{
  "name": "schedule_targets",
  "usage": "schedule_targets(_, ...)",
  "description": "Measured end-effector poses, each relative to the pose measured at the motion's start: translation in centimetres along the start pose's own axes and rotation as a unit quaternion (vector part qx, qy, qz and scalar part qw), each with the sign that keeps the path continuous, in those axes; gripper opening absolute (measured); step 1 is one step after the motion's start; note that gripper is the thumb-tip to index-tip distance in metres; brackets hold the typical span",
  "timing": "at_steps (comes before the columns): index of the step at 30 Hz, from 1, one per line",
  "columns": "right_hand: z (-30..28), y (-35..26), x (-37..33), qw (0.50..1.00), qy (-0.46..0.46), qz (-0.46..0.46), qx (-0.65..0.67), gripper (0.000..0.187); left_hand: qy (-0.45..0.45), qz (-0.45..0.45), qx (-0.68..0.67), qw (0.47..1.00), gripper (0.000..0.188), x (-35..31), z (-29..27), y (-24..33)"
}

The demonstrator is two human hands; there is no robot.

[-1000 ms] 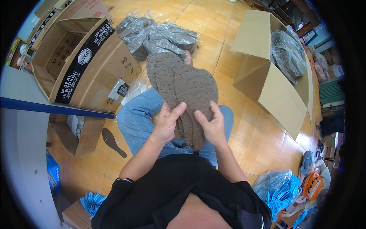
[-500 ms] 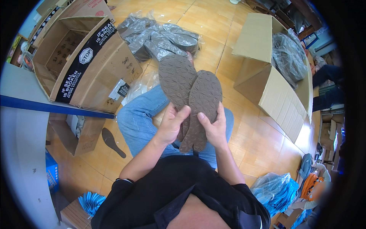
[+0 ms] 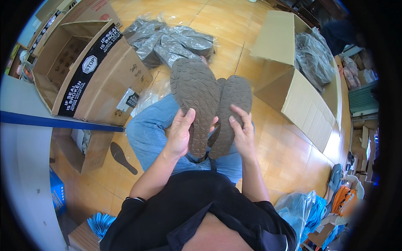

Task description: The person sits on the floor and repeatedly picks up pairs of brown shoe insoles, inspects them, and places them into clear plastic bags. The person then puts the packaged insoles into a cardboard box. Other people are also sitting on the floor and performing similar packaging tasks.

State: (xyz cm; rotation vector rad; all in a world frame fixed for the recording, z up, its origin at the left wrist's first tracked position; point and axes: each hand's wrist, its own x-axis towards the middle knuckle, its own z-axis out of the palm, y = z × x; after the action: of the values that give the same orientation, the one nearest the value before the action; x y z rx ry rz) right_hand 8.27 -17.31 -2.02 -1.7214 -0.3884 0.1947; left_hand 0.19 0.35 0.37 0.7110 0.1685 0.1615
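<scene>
Two stacks or single pieces of brown-grey shoe soles, patterned with raised flower shapes, are held upright over my lap. My left hand [image 3: 180, 134] grips the left shoe sole [image 3: 194, 90], thumb on its patterned face and fingers behind. On the other side, my right hand [image 3: 243, 133] holds the right shoe sole [image 3: 235, 98], its thumb on the front and the index finger partly lifted. Another sole's edge peeks out behind the right one; how many there are is hidden. The soles now stand apart at the top, close together near their narrow ends.
Plastic-wrapped soles [image 3: 171, 42] lie on the tiled floor ahead. A cardboard box [image 3: 104, 79] with black tape stands left; another open box [image 3: 289, 92] with bagged soles is right. One loose sole [image 3: 122, 158] lies left of my knee. Blue bagged goods [image 3: 299, 209] sit lower right.
The soles have been spread apart, the right ones shifting right and tilting. My left thumb moved up and left; my right index finger has lifted. The person at the right edge has shifted.
</scene>
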Motion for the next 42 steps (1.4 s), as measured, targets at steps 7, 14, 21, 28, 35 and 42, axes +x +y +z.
schedule_targets(7,1.9,-0.2,-0.9,1.0,-0.012,0.011,0.021,0.024,0.021,0.072,0.104,0.992,0.033,0.0,-0.1,-1.4)
schedule_targets(14,3.0,0.2,-1.5,1.0,0.004,-0.007,-0.005,0.024,-0.04,0.048,0.224,0.973,0.038,0.0,0.2,-2.0)
schedule_targets(21,2.1,1.2,-1.3,0.996,0.061,0.053,0.03,0.015,0.067,0.048,0.24,0.967,0.031,0.7,-0.4,-1.9)
schedule_targets(28,-0.2,2.0,-0.8,0.968,0.1,0.134,0.188,0.01,0.124,0.054,0.058,0.989,0.029,1.2,-1.4,2.1)
schedule_targets(35,-0.2,1.9,-1.6,0.957,0.096,0.158,0.225,0.008,0.163,0.111,0.042,0.98,0.035,2.3,-1.3,3.6)
schedule_targets(42,0.3,1.7,-1.9,0.972,0.07,0.141,0.175,0.007,0.163,0.191,0.058,0.966,0.038,2.4,-1.3,3.9)
